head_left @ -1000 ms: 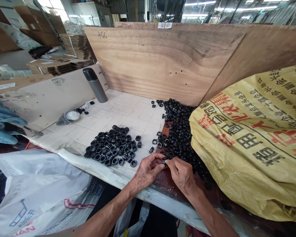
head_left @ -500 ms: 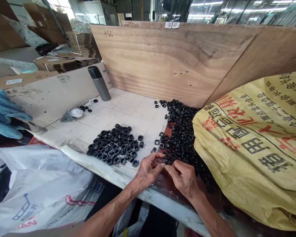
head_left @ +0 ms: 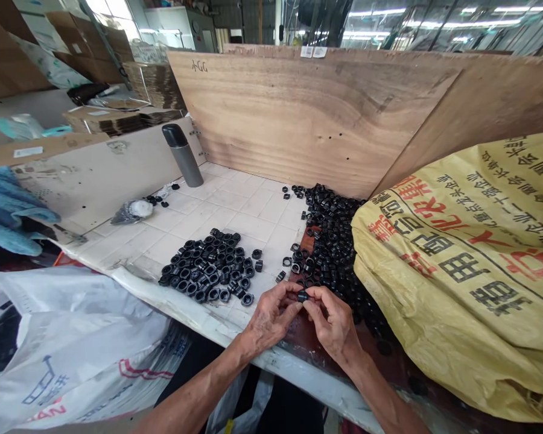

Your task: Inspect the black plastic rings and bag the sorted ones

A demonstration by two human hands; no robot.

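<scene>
Left hand point(head_left: 270, 314) and right hand point(head_left: 335, 320) pinch one ring point(head_left: 302, 296) from opposite sides, likely to steady it, the right pile point(head_left: 333, 241) close by, seemingly for easy reach

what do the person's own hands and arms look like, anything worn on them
Both the left hand and the right hand are bare, with no gloves or rings to be seen. The left forearm and right forearm are bare too: no sleeve, watch or bracelet shows within the picture.
</scene>
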